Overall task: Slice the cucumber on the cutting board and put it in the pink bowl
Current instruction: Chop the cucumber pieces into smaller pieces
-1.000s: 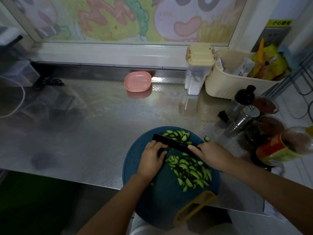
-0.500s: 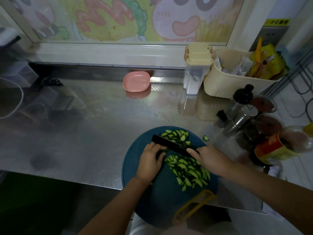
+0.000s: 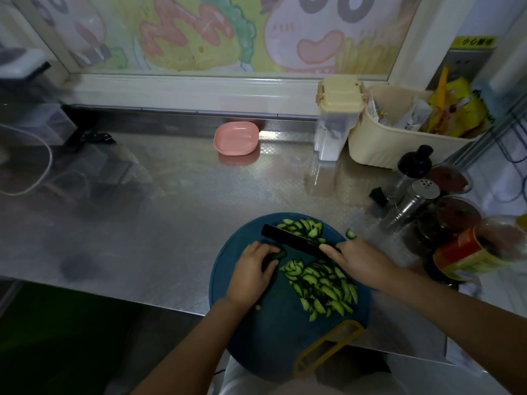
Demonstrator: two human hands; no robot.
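Against the view one second ago, the knife [image 3: 296, 241] sits slightly toward 3 o'clock, off the left fingertips. The dark end of the stub [image 3: 278, 255] now shows between blade and fingers.

The left hand [image 3: 251, 269] curls over the stub and pins it to the board [image 3: 242, 323]. The right hand [image 3: 362, 260] grips the knife handle, one finger laid along the blade.

We judge that only a few cuts remain. Slices [image 3: 322, 283] lie heaped at the board's 3 o'clock, with more at 12 o'clock beyond the blade. One stray slice [image 3: 350, 233] lies on the table [image 3: 171, 223] just off the rim at 1 o'clock.

The bowl [image 3: 236, 138] stands well apart at 12 o'clock and holds no slices. The transfer has not begun.
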